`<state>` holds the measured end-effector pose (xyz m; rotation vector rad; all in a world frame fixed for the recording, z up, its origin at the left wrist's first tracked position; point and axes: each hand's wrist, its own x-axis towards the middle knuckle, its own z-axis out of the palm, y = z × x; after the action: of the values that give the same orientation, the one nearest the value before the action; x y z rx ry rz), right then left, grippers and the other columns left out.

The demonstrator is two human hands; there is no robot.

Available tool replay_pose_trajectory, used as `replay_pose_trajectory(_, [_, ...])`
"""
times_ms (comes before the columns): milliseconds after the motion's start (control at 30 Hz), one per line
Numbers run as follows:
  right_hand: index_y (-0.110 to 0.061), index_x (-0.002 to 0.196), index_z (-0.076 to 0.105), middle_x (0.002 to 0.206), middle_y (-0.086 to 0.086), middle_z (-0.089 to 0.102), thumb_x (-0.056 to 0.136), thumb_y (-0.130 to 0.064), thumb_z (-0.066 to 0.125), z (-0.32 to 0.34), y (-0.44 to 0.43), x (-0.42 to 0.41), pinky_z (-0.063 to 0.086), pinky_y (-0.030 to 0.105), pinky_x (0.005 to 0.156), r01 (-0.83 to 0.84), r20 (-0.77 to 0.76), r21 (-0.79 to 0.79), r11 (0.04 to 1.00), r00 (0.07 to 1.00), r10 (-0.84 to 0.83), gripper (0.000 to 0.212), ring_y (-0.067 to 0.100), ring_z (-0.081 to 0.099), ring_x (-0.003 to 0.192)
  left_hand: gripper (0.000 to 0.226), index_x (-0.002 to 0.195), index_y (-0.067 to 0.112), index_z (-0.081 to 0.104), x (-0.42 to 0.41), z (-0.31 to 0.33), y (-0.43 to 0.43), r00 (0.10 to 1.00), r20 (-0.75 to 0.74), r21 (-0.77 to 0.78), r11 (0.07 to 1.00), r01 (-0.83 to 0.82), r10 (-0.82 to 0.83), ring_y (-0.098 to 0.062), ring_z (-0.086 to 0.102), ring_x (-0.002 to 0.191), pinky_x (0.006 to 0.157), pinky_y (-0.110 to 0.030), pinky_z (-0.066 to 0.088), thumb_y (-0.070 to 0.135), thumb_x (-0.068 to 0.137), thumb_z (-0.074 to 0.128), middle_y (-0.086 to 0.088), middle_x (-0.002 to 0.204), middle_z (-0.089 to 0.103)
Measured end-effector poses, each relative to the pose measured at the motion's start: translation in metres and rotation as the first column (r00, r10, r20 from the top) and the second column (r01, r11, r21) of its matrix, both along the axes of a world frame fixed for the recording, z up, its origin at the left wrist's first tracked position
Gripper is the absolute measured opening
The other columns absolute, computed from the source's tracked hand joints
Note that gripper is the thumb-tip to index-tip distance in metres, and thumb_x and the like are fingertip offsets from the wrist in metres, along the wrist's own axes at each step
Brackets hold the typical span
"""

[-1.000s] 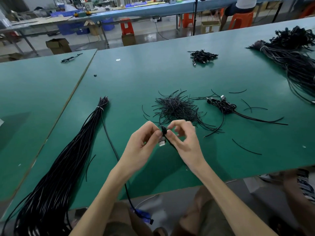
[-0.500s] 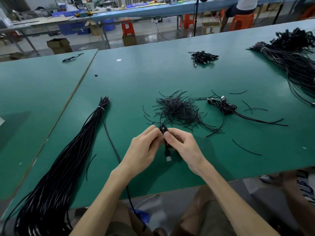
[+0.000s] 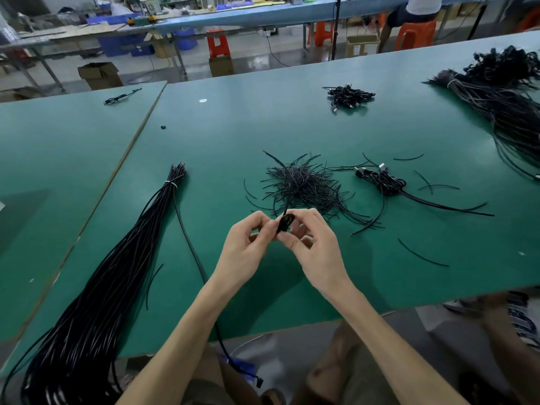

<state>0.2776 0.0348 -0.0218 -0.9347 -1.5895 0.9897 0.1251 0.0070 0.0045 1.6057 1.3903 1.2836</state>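
Pinching a small coiled cable together, left hand and right hand hover just before the pile of ties.

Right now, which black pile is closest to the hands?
The loose heap of short ties, directly behind the left hand and right hand pinching the cable coil; the rest lie farther off.

The coiled cable, just in front of the pile of short strands, was mostly hidden by the left hand and right hand (its ends covered). Left of the pile, the long cable bundle ran off the bottom edge; far right of it, a second bundle was cut off.
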Motion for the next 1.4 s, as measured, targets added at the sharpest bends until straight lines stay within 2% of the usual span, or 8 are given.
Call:
replay_pose_trajectory(100, [-0.026, 0.116, 0.071, 0.095, -0.003, 0.058, 0.101, -0.013, 0.064, -0.004, 0.000, 0.002, 0.050, 0.028, 0.058, -0.024, -0.014, 0.055, 0.998, 1.000, 0.025, 0.021, 0.010, 0.056, 0.070, 0.030, 0.077, 0.010, 0.052, -0.003, 0.002, 0.004, 0.998, 0.039, -0.025, 0.998, -0.052, 0.053, -0.009, 0.035, 0.048, 0.048, -0.020, 0.029, 0.014, 0.107, 0.054, 0.008, 0.055, 0.054])
replay_pose_trajectory(300, [-0.019, 0.120, 0.075, 0.109, -0.003, 0.075, 0.106, -0.033, 0.049, 0.003, -0.002, 0.005, 0.053, 0.028, 0.060, -0.283, -0.255, -0.230, 0.931, 0.941, 0.223, 0.033, 0.014, 0.068, 0.075, 0.027, 0.083, -0.003, 0.053, -0.007, -0.002, 0.008, 0.986, -0.040, 0.003, 0.987, -0.162, 0.162, -0.015, 0.042, 0.056, 0.056, -0.027, 0.036, 0.012, 0.106, 0.053, -0.011, 0.062, 0.056])
replay_pose_trajectory(400, [-0.021, 0.101, 0.081, 0.098, -0.019, 0.069, 0.103, -0.037, 0.056, 0.005, -0.001, 0.005, 0.045, 0.015, 0.072, -0.210, -0.102, -0.188, 0.959, 0.976, 0.193, 0.030, 0.000, 0.062, 0.084, 0.032, 0.078, -0.002, 0.046, -0.008, -0.001, 0.010, 0.984, -0.054, 0.008, 0.986, -0.169, 0.169, -0.022, 0.038, 0.061, 0.058, -0.041, 0.035, 0.013, 0.106, 0.055, -0.013, 0.065, 0.047])
replay_pose_trajectory(467, [-0.024, 0.093, 0.081, 0.107, -0.016, 0.066, 0.097, -0.032, 0.067, 0.002, 0.001, 0.002, 0.046, 0.023, 0.079, -0.160, 0.049, -0.167, 0.973, 0.984, 0.170, 0.017, 0.003, 0.059, 0.104, 0.033, 0.078, -0.001, 0.044, -0.007, 0.001, 0.009, 0.989, -0.059, 0.019, 0.991, -0.134, 0.134, -0.024, 0.037, 0.064, 0.061, -0.050, 0.037, 0.013, 0.106, 0.054, -0.012, 0.068, 0.044])
replay_pose_trajectory(633, [-0.012, 0.105, 0.079, 0.116, -0.005, 0.062, 0.097, -0.015, 0.069, -0.001, 0.004, 0.001, 0.046, 0.026, 0.093, -0.092, 0.063, -0.175, 0.980, 0.993, 0.104, 0.013, 0.007, 0.050, 0.115, 0.029, 0.078, 0.008, 0.047, -0.006, 0.011, 0.000, 0.998, -0.053, 0.056, 0.998, 0.034, -0.031, -0.004, 0.040, 0.059, 0.059, -0.018, 0.035, 0.014, 0.105, 0.053, 0.016, 0.062, 0.049])
replay_pose_trajectory(833, [-0.009, 0.118, 0.075, 0.122, 0.012, 0.063, 0.099, 0.014, 0.047, -0.002, 0.006, 0.005, 0.046, 0.041, 0.110, -0.169, -0.117, -0.204, 0.964, 0.982, 0.147, 0.041, 0.024, 0.057, 0.124, 0.030, 0.077, 0.004, 0.046, 0.000, 0.009, -0.014, 0.942, -0.281, 0.064, 0.975, 0.211, -0.185, -0.012, 0.034, 0.063, 0.060, -0.025, 0.030, 0.016, 0.103, 0.057, 0.006, 0.069, 0.041])
replay_pose_trajectory(1067, [-0.023, 0.111, 0.080, 0.115, 0.001, 0.065, 0.102, 0.002, 0.045, -0.002, 0.007, 0.009, 0.043, 0.014, 0.084, -0.235, -0.236, -0.237, 0.943, 0.955, 0.178, 0.045, 0.002, 0.056, 0.101, 0.031, 0.075, 0.006, 0.046, -0.009, -0.010, -0.010, 0.954, -0.294, -0.030, 0.998, 0.055, -0.062, -0.008, 0.031, 0.058, 0.056, -0.021, 0.029, 0.008, 0.103, 0.058, 0.008, 0.063, 0.040])
replay_pose_trajectory(1400, [-0.012, 0.103, 0.082, 0.096, 0.001, 0.047, 0.097, -0.002, 0.051, 0.002, 0.004, 0.009, 0.038, 0.024, 0.069, -0.260, -0.262, -0.264, 0.929, 0.946, 0.191, 0.033, 0.016, 0.040, 0.076, 0.027, 0.079, 0.013, 0.046, -0.009, -0.016, 0.026, 0.935, -0.300, -0.021, 0.979, -0.204, 0.189, -0.016, 0.038, 0.057, 0.056, -0.034, 0.039, 0.018, 0.105, 0.053, -0.006, 0.067, 0.055])
